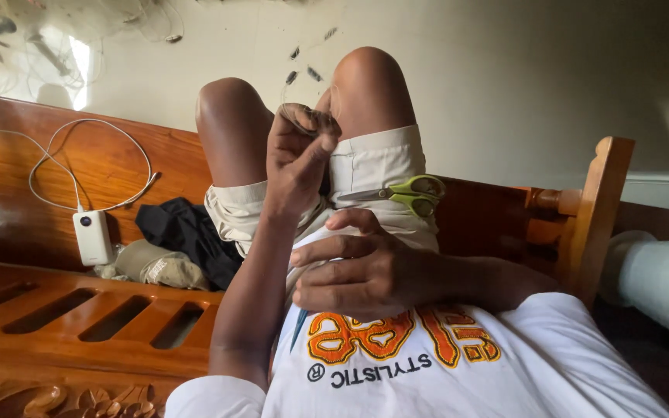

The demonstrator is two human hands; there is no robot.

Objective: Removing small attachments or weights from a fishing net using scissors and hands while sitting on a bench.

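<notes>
My left hand (297,159) is raised between my bent knees, with its fingertips pinched together on what looks like a thin thread (303,99) looping faintly above them. Lower down, my right hand (361,271) rests on my belly, its fingers curled and gripping a fold of white cloth (315,236). Green-handled scissors (406,192) lie shut on my beige shorts (373,159), just above the right hand. A thin blue strip (299,327) shows below the right hand, against my white printed shirt (458,371).
A carved wooden bed frame (79,310) runs along the left, with a white power bank (92,237) and its cable (90,128) leaning on the headboard. Dark and khaki clothes (176,244) lie beside it. A wooden post (599,209) and a pale bolster (663,282) are on the right.
</notes>
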